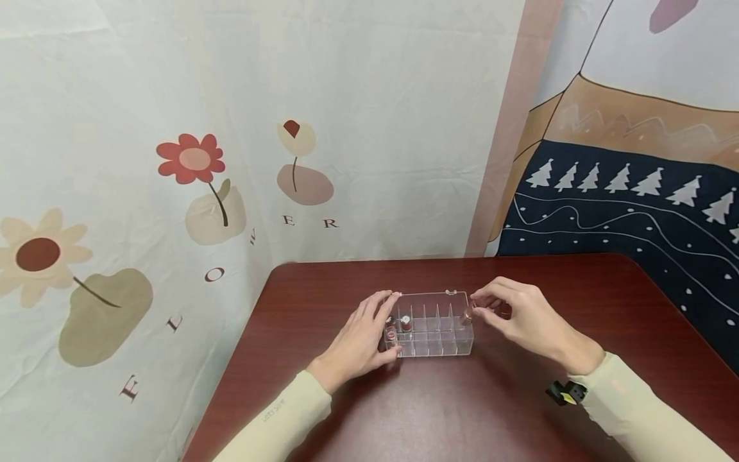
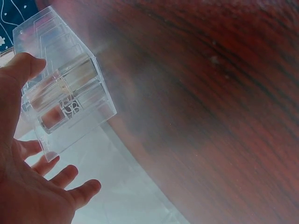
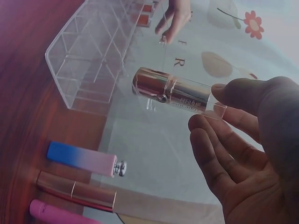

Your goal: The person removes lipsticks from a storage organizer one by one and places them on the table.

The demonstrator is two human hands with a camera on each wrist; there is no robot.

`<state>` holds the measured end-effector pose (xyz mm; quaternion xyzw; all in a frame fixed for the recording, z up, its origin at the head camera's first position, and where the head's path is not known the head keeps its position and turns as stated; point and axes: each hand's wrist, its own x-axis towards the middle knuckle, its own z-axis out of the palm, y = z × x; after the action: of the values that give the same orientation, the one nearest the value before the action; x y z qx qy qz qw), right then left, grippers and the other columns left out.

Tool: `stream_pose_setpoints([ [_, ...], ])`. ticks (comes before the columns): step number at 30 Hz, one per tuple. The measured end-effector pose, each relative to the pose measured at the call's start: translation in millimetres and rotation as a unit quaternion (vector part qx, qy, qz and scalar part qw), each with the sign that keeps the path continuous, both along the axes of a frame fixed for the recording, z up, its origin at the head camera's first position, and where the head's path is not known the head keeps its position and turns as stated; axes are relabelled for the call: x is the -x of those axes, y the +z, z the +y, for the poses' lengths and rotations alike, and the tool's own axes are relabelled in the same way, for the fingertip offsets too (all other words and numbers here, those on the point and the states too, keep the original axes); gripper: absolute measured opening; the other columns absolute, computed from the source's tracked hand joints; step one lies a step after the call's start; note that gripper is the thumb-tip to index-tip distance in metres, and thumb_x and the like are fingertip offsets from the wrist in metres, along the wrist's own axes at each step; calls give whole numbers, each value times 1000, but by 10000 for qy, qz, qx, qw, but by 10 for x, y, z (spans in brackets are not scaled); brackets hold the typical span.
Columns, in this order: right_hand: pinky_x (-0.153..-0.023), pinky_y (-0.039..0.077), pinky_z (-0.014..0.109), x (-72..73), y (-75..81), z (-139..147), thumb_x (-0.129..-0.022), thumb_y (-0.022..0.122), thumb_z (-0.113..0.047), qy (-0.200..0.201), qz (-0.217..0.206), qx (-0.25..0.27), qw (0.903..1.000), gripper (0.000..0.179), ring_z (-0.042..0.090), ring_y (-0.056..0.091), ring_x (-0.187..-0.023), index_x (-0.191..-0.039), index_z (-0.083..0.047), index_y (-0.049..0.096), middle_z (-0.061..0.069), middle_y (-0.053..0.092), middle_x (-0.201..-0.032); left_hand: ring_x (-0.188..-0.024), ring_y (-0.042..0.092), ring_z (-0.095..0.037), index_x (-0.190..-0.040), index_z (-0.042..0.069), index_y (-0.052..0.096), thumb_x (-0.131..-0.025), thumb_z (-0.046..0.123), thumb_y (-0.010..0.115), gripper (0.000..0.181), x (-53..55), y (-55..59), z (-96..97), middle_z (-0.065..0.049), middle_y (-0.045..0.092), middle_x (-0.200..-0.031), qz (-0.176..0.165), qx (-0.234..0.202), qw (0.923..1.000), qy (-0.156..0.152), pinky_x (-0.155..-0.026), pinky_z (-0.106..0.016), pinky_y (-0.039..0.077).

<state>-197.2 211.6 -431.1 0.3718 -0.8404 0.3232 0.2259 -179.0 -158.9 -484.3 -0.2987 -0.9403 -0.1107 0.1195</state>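
Observation:
A clear compartment organizer [image 1: 435,347] sits on the table, its raised rear section behind a lower front one. My left hand [image 1: 355,337] grips its left end, thumb at the front wall and fingers toward the back. Several lipsticks stand in the compartments at that end, one with a silver top [image 1: 406,323]. At the opposite end, my right hand [image 1: 525,314] pinches a shiny rose-gold lipstick tube [image 3: 187,95] by its clear end between thumb and fingers. In the head view the tube overlaps the rear right compartment.
On the table beside the organizer lie a blue-to-pink lipstick [image 3: 81,158], a rose-gold tube [image 3: 77,190] and a bright pink tube [image 3: 58,213]. The reddish-brown table [image 1: 439,417] meets printed fabric hangings [image 1: 375,128] at the back and left.

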Motion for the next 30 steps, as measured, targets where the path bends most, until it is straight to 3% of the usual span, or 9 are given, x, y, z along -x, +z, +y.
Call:
stream_pose_setpoints([
  [13,-75,59,8,5,34,152,-83,100,5,-214,80,23,9997,42,3,80,-85,-117,-15,85,-5,83,-107,-162,53,-44,-182,7,34,-96,44,92,110,2,2,-10,-20,45,-178,2,6,10000,-9,-133,-58,53],
  [19,-75,56,7,0,-8,205,-84,100,4,-362,-58,-74,9993,38,0,78,-86,-114,-15,86,-6,83,-104,-162,52,-44,-181,5,35,-97,44,92,109,5,9,-11,-20,45,-179,-22,12,10000,-8,-134,-58,52],
  [27,-76,65,16,-8,-74,247,-87,101,-1,-569,-410,-285,9971,36,0,77,-89,-116,-17,86,-8,82,-107,-162,53,-44,-181,7,34,-97,45,92,110,12,2,-16,-20,45,-179,6,33,10000,-16,-134,-58,51],
  [30,-75,62,13,-4,-107,262,-87,101,-2,-592,-431,-314,9968,35,0,76,-89,-115,-18,86,-9,81,-107,-162,53,-44,-181,6,34,-96,45,92,109,12,0,-17,-20,45,-178,1,11,10000,-28,-134,-58,51],
])
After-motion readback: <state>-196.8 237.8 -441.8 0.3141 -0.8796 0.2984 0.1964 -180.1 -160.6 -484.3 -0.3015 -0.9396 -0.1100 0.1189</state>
